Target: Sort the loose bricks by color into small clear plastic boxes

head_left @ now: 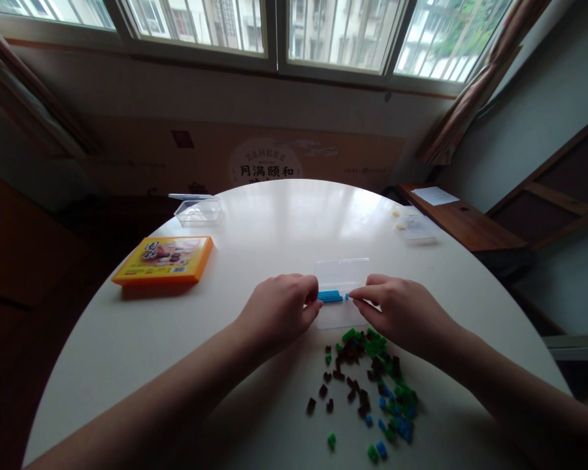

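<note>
My left hand [279, 310] is closed in a pinch on the left end of a short row of joined blue bricks [330, 296]. My right hand [402, 312] pinches a small blue brick at the row's right end. Both hands hover over a clear plastic lid or tray [342, 269] lying on the white round table [274, 222]. Just in front of my hands lies a loose heap of tiny brown, green and blue bricks [372, 378].
An orange toy box [164, 259] lies at the left of the table. A clear plastic container [196, 209] stands behind it, and another clear box [416, 228] sits at the far right edge. A wooden side table with paper [436, 196] stands beyond, under the window.
</note>
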`<state>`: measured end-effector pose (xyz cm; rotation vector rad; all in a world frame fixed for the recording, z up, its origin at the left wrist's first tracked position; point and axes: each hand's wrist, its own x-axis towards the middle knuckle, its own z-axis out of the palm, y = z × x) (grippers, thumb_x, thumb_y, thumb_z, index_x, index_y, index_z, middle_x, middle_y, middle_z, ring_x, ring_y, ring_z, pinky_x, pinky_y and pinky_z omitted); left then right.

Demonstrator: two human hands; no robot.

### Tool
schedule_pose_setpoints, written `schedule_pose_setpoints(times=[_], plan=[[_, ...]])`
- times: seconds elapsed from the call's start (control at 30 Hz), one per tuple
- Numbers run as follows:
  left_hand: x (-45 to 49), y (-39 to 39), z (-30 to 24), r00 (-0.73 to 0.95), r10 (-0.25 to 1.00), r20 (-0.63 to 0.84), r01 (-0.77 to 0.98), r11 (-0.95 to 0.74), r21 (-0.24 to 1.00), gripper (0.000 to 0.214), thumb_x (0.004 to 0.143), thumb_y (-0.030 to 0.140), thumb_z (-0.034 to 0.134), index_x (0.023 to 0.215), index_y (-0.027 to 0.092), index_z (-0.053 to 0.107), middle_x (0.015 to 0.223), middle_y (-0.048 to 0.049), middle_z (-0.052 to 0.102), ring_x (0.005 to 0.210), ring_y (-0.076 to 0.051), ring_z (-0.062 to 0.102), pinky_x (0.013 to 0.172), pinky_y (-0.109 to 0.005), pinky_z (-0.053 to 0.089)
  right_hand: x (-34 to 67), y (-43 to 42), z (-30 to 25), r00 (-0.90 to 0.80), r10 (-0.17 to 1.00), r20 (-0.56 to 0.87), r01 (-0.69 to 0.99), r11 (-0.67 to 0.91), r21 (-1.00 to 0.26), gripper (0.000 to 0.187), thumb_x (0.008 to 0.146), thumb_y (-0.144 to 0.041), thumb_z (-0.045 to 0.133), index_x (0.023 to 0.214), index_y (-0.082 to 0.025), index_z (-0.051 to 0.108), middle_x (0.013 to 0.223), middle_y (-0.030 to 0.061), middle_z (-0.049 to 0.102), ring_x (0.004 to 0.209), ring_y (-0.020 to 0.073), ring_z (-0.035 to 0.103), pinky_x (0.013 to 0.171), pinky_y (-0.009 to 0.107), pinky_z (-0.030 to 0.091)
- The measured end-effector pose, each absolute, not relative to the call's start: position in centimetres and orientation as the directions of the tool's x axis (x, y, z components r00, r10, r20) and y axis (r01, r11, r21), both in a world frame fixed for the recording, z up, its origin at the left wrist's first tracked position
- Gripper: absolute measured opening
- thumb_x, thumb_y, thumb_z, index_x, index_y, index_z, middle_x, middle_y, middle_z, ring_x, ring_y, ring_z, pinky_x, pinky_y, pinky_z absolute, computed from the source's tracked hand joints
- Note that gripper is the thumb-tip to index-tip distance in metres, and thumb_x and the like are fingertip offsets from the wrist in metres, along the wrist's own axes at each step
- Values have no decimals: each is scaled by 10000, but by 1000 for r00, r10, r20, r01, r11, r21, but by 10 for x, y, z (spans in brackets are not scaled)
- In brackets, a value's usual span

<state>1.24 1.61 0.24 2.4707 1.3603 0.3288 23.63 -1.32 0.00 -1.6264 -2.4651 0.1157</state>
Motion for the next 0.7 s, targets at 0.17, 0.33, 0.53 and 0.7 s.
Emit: schedule_pose_setpoints(times=[0.17,0.33,0.53,0.7], plan=[[12,16,2,531,845,65,776,-516,362,94,830,280,582,781,208,615,806,-20,689,682,-173,601,589,-272,413,236,-12,-2,-374,923,91,911,384,-152,244,909,-279,538,1009,-300,760,858,4,686,651,125,598,552,247,365],[13,16,3,532,844,64,780,-518,353,97,834,278,580,781,206,619,807,-23,691,686,-175,603,594,-273,419,236,-12,-1,-371,924,90,917,380,-123,232,900,-280,549,983,-298,765,845,1,687,630,122,589,534,247,344],[13,16,4,534,843,60,779,-518,353,99,835,283,577,780,208,611,814,-20,692,691,-175,603,593,-273,414,236,-16,3,-368,922,123,917,381,-114,237,916,-297,539,999,-323,759,825,-19,678,618,113,576,524,245,330],[13,16,3,532,844,67,778,-519,354,99,832,282,576,776,207,607,809,-19,692,685,-171,598,593,-273,405,236,-14,-1,-366,924,109,918,378,-118,233,905,-294,554,1004,-334,761,849,-17,687,655,122,603,557,257,353]])
